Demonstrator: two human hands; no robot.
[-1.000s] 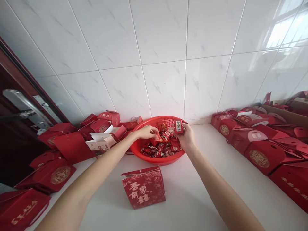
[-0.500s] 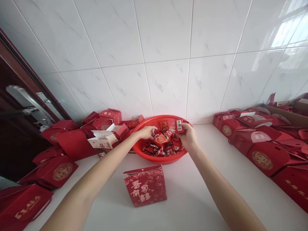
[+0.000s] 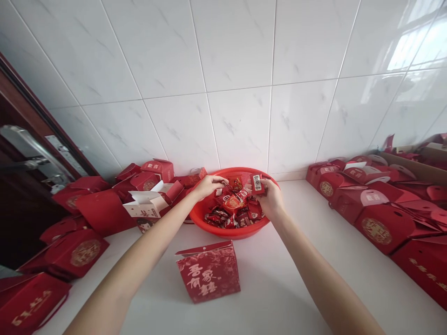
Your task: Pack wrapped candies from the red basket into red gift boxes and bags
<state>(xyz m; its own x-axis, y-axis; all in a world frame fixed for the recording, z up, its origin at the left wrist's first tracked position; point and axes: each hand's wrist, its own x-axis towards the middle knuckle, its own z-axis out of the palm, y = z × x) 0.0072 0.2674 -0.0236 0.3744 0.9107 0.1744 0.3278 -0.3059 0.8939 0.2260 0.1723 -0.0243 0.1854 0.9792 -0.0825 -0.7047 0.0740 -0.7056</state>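
Note:
A red plastic basket (image 3: 206,224) of wrapped candies (image 3: 233,204) stands against the tiled wall. Over its left rim is my left hand (image 3: 209,186), fingers pinched on a small dark red wrapped candy (image 3: 222,182). My right hand (image 3: 270,195), at the basket's right side, is closed around a red packet (image 3: 257,184) with a white label. In front of the basket, a red box (image 3: 209,274) with pale lettering stands on the white surface, its top flap raised a little.
Red gift boxes (image 3: 85,251) crowd the left side beside a door handle (image 3: 31,144). An open white and red box (image 3: 148,209) sits left of the basket. More red boxes (image 3: 377,228) line the right side.
My left hand has lifted out of the candies and shifted slightly left, with a small candy now between its fingers. My right hand still holds the packet, which has tilted a little.

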